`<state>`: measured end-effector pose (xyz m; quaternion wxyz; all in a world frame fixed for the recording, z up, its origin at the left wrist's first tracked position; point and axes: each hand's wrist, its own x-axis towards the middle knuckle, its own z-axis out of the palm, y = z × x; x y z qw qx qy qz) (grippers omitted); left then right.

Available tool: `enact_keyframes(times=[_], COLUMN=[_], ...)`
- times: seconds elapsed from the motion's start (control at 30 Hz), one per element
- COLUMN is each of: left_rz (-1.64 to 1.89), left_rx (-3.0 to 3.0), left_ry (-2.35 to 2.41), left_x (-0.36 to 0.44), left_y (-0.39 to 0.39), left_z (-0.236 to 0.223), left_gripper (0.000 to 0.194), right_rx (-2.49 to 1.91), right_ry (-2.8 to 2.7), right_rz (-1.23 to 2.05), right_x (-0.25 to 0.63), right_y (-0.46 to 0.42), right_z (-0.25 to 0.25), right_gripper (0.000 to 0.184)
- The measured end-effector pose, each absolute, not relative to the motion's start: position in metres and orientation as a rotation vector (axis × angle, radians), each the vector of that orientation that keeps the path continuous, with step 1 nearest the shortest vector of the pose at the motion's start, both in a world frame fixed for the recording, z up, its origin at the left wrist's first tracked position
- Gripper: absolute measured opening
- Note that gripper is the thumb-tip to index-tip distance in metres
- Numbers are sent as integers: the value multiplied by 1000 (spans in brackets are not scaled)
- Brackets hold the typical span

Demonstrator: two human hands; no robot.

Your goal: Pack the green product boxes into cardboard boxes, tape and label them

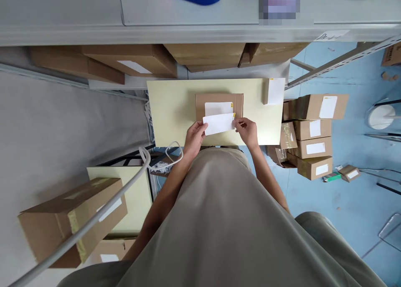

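Between my two hands a white label (pixel 218 124) with a small yellow mark at its right corner is held out flat. My left hand (pixel 194 137) pinches its left end, and my right hand (pixel 247 130) pinches the right end. Just beyond it lies a brown cardboard box (pixel 200 101) on the pale yellow table (pixel 172 107). On the box's top is a second white label (pixel 218 107), also with a yellow mark, partly covered by the held one. Whether the held label touches the box I cannot tell.
A white stack of labels (pixel 275 91) sits at the table's right end. Cardboard boxes (pixel 313 130) are piled on the blue floor to the right. Another large box (pixel 75 216) stands at lower left, behind a grey cable (pixel 103 209). A shelf (pixel 200 34) with boxes beneath runs along the back.
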<state>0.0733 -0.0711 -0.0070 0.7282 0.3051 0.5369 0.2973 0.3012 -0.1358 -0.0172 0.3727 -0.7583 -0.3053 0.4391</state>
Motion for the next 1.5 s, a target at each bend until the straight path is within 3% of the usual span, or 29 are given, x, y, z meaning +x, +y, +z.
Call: enact_keyframes(times=[0.2, 0.37, 0.5, 0.93, 1.07, 1.3, 1.4, 1.5], left_rz=[633, 636, 639, 681, 734, 686, 708, 731], left_rx=[735, 774, 847, 899, 942, 1002, 1025, 1080], left_ry=[1291, 1334, 1315, 1280, 1334, 1404, 1413, 1448], left_x=[68, 67, 68, 67, 61, 58, 70, 82], left_y=[-66, -59, -56, -42, -39, -24, -17, -11], left_z=[-23, -33, -36, -36, -47, -73, -82, -89], left_gripper=[41, 40, 47, 45, 47, 46, 47, 35], right_rx=[-1873, -1673, -1610, -1610, -1720, -1944, -2088, -2209], right_ry=[-918, -1365, -1627, -1662, -1301, -870, -860, -844], right_rz=[1084, 1125, 1082, 973, 955, 962, 936, 897], right_x=[280, 235, 223, 211, 231, 284, 294, 292], right_y=[-139, -148, -146, -143, -133, -107, -95, -88], right_z=[-14, 13, 26, 49, 33, -35, -55, -67], right_gripper=[22, 11, 12, 13, 14, 39, 35, 28])
